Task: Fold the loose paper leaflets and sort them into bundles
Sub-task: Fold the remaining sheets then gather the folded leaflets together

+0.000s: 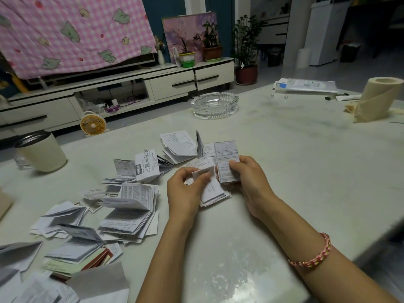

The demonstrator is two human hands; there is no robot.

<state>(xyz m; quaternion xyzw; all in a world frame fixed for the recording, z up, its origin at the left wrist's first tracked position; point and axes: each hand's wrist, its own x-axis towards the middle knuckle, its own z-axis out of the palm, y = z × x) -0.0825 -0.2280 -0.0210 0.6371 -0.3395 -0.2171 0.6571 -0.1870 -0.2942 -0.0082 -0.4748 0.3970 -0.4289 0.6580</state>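
Observation:
Both hands work over the middle of a pale table (295, 171). My left hand (185, 189) pinches a small folded white leaflet (204, 171) between thumb and fingers. My right hand (247, 178) grips a taller folded printed leaflet (226, 156), held upright. Under both hands lies a small stack of folded leaflets (215, 194). Many loose and half-folded leaflets (129, 206) are spread to the left, some standing open like fans. More folded ones (179, 145) lie just beyond my hands.
A glass ashtray (215, 104) sits at the far middle of the table. A cream mug (41, 152) stands at the left edge. A roll of tissue paper (376, 97) and a plastic-wrapped packet (306, 85) lie far right. Grey envelopes (98, 278) lie at the near left.

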